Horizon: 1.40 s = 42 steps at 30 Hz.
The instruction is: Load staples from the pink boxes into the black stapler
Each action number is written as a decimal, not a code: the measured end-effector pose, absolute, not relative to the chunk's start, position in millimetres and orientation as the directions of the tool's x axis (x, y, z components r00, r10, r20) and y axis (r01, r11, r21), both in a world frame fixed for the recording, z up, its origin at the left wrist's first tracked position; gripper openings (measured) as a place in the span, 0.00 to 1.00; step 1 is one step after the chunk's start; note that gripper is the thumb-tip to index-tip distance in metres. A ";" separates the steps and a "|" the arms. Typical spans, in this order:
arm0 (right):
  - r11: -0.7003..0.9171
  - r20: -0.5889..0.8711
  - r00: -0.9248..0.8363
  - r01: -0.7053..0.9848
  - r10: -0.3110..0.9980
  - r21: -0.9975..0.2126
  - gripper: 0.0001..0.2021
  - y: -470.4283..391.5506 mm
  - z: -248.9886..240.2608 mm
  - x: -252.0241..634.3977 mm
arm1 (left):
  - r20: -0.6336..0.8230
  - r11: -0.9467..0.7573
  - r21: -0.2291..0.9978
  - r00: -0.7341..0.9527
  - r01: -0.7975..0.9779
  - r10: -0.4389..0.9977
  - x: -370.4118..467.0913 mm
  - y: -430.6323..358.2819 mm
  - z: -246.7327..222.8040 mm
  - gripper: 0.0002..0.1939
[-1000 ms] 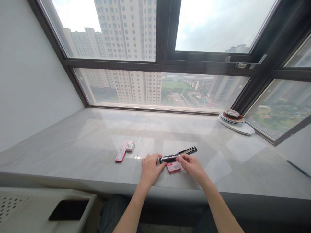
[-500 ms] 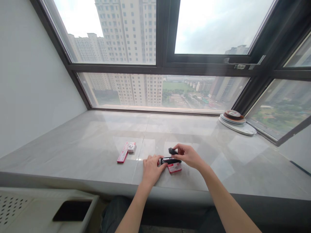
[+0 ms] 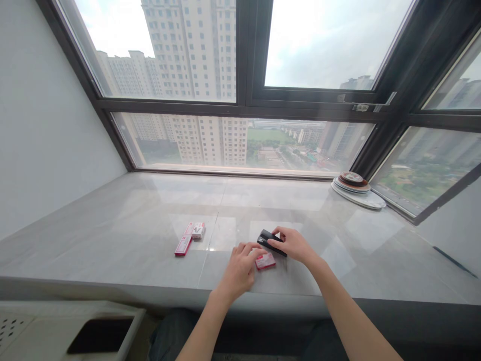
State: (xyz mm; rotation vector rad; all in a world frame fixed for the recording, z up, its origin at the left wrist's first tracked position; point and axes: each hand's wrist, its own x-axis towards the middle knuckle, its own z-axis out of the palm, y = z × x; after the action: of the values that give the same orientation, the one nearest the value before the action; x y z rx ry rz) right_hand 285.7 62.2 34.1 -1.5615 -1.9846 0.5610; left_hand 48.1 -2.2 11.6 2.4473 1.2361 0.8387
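Note:
A black stapler (image 3: 271,242) lies at an angle on the sill in front of me. My right hand (image 3: 295,243) grips its rear half from the right, thumb on the near side, and its top is down over the base. Just nearer to me is a small red and white box (image 3: 265,261), most likely of staples. My left hand (image 3: 242,264) hovers at the left of that box, its fingers curved and parted above the box's far left corner, close to the stapler's front. Whether a fingertip touches the box I cannot tell.
Left on the pale stone sill (image 3: 124,235) lie flat red and white boxes (image 3: 184,244) and a small white box (image 3: 198,230). A stack of plates (image 3: 353,186) stands by the window at the right. Below the sill's front edge, a whitish perforated unit (image 3: 41,331) sits at left.
The stapler's raised top has come down onto its base under my right hand. My left hand has let go of the stapler's front and shifted towards the red box. The view has turned slightly.

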 end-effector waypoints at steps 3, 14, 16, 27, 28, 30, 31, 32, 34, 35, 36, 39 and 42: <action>0.128 0.123 -0.053 0.660 0.991 -0.740 0.22 57.4 20.2 299.5 | 0.334 -0.714 0.467 0.643 0.522 0.689 58.9 -2.5 14.6 0.40; -0.098 -0.104 -0.038 0.149 0.994 -0.984 0.34 1.3 -9.9 271.1 | 0.249 -0.490 0.625 0.440 0.608 0.863 22.1 10.7 10.4 0.44; -0.071 -0.079 -0.036 0.194 0.996 -0.979 0.34 1.1 -9.4 259.7 | 0.242 -0.481 0.630 0.435 0.609 0.867 31.9 6.9 9.3 0.46; -0.018 0.032 0.154 0.311 0.987 -0.950 0.37 -3.1 -11.3 252.4 | 0.418 0.205 0.498 -0.440 0.843 0.795 -62.0 0.9 15.0 0.24; -0.010 0.040 0.150 0.318 0.988 -0.948 0.37 -3.0 -12.3 252.6 | 0.387 0.334 0.466 -0.528 0.820 0.756 -78.8 1.8 12.0 0.27; 0.005 0.056 0.142 0.335 0.988 -0.942 0.35 -2.6 -14.0 252.8 | 0.321 0.421 0.397 -0.553 0.816 0.769 -104.0 2.5 5.2 0.30; 0.010 0.060 0.137 0.343 0.989 -0.939 0.35 -2.3 -14.6 252.9 | 0.289 0.407 0.363 -0.517 0.838 0.806 -111.3 2.1 2.2 0.30; 0.012 0.062 0.130 0.349 0.990 -0.937 0.34 -2.0 -15.2 253.0 | 0.259 0.368 0.333 -0.460 0.868 0.850 -115.0 1.4 -0.3 0.30; 0.013 0.057 0.114 0.358 0.992 -0.934 0.34 -1.4 -16.0 253.7 | 0.208 0.248 0.299 -0.316 0.921 0.926 -113.7 -0.7 -2.4 0.29; 0.012 0.053 0.104 0.359 0.993 -0.933 0.33 -1.2 -16.3 254.2 | 0.180 0.171 0.305 -0.233 0.937 0.956 -110.3 -1.7 -2.0 0.30; 0.013 0.050 0.095 0.357 0.994 -0.934 0.32 -0.9 -16.7 254.6 | 0.151 0.088 0.330 -0.145 0.940 0.978 -105.9 -2.2 -0.7 0.32; 0.014 0.045 0.079 0.349 0.996 -0.937 0.31 0.1 -18.4 255.6 | 0.078 -0.126 0.474 0.101 0.871 0.992 -89.1 -0.4 7.5 0.34; 0.004 0.028 0.064 0.342 0.998 -0.940 0.30 1.5 -20.8 255.9 | 0.115 -0.249 0.575 0.225 0.779 0.968 -63.2 4.6 18.0 0.28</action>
State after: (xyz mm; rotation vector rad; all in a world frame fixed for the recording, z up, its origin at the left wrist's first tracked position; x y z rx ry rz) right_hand 255.9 1.5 -20.8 -1.4787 -1.4137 0.9604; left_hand -63.2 4.6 18.0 2.1087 1.6128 0.6468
